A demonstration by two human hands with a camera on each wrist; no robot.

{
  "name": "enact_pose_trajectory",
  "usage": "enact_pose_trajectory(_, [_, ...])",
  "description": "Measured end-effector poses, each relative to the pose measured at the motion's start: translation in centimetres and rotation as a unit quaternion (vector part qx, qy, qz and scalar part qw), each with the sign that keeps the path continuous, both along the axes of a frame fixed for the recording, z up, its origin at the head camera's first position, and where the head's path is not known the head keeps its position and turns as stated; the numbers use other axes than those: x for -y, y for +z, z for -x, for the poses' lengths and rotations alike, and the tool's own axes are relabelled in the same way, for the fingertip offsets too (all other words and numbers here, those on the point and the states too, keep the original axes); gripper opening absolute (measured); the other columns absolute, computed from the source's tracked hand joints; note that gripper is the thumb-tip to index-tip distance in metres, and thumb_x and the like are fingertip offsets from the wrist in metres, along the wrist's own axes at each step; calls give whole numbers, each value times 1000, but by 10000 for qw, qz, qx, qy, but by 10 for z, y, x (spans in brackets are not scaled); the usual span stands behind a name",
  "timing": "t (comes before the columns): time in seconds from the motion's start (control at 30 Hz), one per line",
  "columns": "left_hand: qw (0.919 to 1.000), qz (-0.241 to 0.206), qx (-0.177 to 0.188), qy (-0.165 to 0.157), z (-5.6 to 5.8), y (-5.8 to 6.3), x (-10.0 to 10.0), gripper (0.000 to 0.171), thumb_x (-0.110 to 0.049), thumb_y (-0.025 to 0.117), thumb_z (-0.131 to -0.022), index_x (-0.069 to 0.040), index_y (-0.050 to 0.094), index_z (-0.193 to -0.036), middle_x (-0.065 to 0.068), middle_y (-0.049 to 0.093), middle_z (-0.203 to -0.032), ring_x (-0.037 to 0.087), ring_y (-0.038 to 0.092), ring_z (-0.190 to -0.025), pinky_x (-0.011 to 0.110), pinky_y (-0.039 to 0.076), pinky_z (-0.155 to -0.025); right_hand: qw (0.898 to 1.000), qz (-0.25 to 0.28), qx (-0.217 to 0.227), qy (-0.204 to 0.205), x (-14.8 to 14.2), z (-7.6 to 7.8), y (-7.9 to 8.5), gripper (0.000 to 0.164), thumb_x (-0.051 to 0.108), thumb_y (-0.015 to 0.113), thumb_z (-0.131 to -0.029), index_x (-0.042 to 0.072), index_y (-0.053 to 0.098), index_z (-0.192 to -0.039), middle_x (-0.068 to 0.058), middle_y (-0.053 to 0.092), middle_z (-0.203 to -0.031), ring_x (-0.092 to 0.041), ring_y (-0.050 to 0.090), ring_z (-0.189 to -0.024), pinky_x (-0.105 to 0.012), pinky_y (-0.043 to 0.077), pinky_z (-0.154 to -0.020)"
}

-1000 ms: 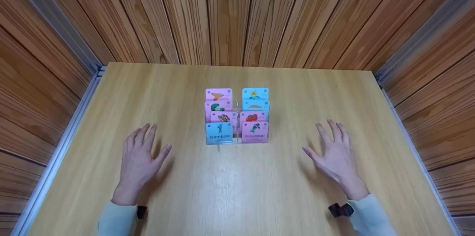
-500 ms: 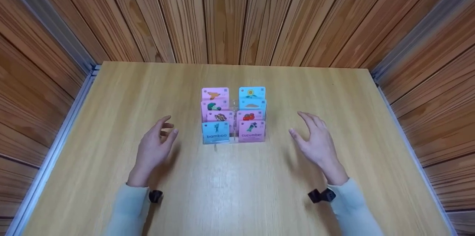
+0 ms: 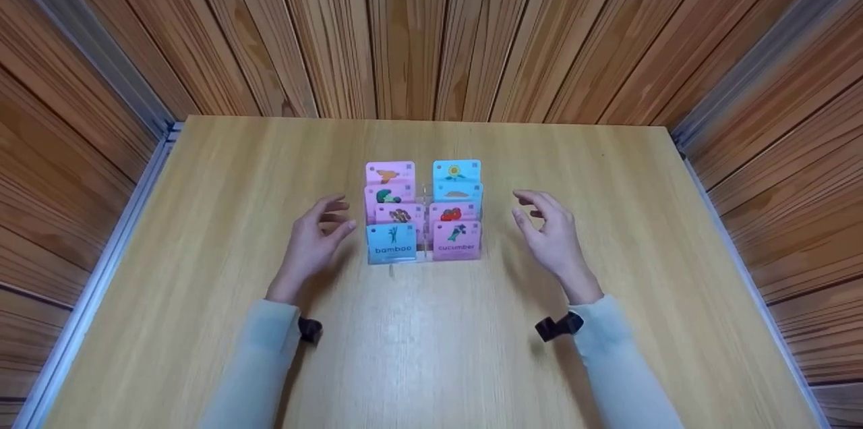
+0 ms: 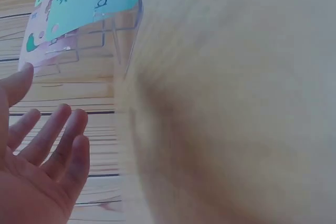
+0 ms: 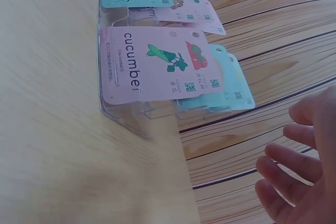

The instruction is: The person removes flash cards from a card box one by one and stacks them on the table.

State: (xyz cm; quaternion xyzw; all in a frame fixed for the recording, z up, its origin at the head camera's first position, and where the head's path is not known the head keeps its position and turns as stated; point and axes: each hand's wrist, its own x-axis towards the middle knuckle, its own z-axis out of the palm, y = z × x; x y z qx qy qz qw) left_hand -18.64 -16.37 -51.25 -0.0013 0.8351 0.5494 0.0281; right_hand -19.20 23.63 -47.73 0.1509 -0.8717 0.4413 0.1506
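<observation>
A clear stepped card rack stands mid-table with picture cards in two columns. At the front are the blue bamboo card and the pink cucumber card. Behind them rise pink cards on the left; a pink tomato card and two blue ones, the rearmost a sunflower card, rise on the right. My left hand, fingers loosely bent, hovers just left of the rack without touching it. To the right, my right hand hangs above the table, apart from the rack, fingers relaxed. Both hands hold nothing.
The rack rests on a light wooden table. Wood-plank walls close in the back and both sides, with metal rails along the side edges. A dark wrist device sits at each sleeve cuff.
Both hands have moved inward toward the rack from either side, their spread fingers now more bent. The cards and rack have stayed in place on the table.
</observation>
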Motion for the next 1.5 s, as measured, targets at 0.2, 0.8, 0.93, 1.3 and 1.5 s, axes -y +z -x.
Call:
enact_pose_trajectory(0.2, [9992,-375,116,-93,10,-9,-8,60,-32,70,-94,-20,46,-148,-1,53,-140,19,54,-122,41,47,-102,9994,272,172,85,6,8,-3,27,10,62,-99,0,66,-124,-12,66,-118,-26,60,-109,-50,52,-90])
enact_pose_trajectory(0.8, [9952,-867,279,-368,18,-17,-18,61,-28,72,-92,-38,47,-146,-8,51,-142,18,50,-127,41,45,-105,9977,386,532,186,23,26,9,32,18,58,-102,6,63,-131,-8,63,-125,-23,58,-114,-51,49,-95])
enact_pose_trajectory(0.93, [9953,-830,304,-405,20,-18,-18,61,-24,71,-93,-41,46,-146,-8,51,-142,18,51,-126,40,46,-104,9968,386,659,214,27,33,13,33,19,57,-102,9,62,-134,-9,62,-127,-21,57,-115,-46,49,-97])
enact_pose_trajectory(1.3, [9963,-616,344,-496,22,-15,-20,63,-19,71,-93,-40,45,-147,-9,49,-144,18,52,-125,39,47,-102,9961,216,831,212,40,56,20,34,12,59,-101,8,62,-134,-11,61,-128,-26,56,-116,-47,49,-97])
enact_pose_trajectory(1.5, [9959,-638,436,-467,23,-14,-20,65,-17,72,-92,-38,45,-147,-9,49,-144,17,52,-125,39,46,-103,9935,71,1122,184,46,68,23,35,16,58,-102,11,61,-136,-8,60,-129,-27,55,-119,-41,49,-98])
